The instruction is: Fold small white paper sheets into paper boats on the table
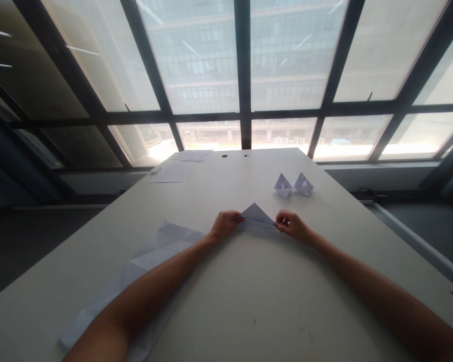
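Observation:
A folded triangular piece of white paper (255,214) is held between my two hands, its point facing away from me. My left hand (225,224) pinches its left corner, the thumb lying along the edge. On the other side my right hand (291,225) is closed on the right corner, with fingers curled. Just beyond my right hand stand two folded paper boats, one on the left (283,186) and one on the right (303,184), side by side. Under my left forearm lies a large creased sheet of paper (151,261), partly hidden by the arm.
The white table (241,301) stretches away toward a wall of windows (200,60). Flat paper sheets (169,173) lie at its far left, with more paper (192,155) behind them. Two dark round spots, one of them a hole (224,156), show near the far edge.

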Demonstrator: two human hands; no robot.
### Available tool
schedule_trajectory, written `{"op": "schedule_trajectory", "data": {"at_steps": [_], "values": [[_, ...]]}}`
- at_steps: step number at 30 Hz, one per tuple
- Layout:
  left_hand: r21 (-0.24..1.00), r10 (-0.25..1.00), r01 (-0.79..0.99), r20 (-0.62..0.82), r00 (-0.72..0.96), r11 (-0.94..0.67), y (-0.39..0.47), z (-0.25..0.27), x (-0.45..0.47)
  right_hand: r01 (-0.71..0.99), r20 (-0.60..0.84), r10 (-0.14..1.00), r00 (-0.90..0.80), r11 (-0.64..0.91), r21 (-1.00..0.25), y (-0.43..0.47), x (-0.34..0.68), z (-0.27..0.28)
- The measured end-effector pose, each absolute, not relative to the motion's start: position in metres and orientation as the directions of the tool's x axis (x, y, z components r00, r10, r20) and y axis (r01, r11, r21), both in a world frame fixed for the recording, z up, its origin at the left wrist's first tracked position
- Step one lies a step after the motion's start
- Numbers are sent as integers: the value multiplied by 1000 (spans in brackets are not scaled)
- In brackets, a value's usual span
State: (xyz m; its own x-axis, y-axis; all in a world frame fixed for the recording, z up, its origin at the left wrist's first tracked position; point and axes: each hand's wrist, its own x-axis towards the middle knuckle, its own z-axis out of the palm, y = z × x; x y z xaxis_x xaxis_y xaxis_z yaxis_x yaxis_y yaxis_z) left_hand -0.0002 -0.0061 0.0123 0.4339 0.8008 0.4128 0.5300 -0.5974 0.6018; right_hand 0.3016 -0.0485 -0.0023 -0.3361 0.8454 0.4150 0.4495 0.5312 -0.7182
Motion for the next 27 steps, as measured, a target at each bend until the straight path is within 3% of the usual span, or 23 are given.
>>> {"op": "schedule_trajectory", "data": {"at_steps": [10,20,27], "values": [[600,806,540,414,423,-591,-5,10,0,463,476,821,-316,571,-677,-44,301,-10],[619,810,525,414,414,-584,-6,13,0,382,502,762,-409,643,-664,-51,302,0],[639,812,504,412,413,-581,-7,14,1,397,360,851,-381,503,-768,-44,303,-8]]}}
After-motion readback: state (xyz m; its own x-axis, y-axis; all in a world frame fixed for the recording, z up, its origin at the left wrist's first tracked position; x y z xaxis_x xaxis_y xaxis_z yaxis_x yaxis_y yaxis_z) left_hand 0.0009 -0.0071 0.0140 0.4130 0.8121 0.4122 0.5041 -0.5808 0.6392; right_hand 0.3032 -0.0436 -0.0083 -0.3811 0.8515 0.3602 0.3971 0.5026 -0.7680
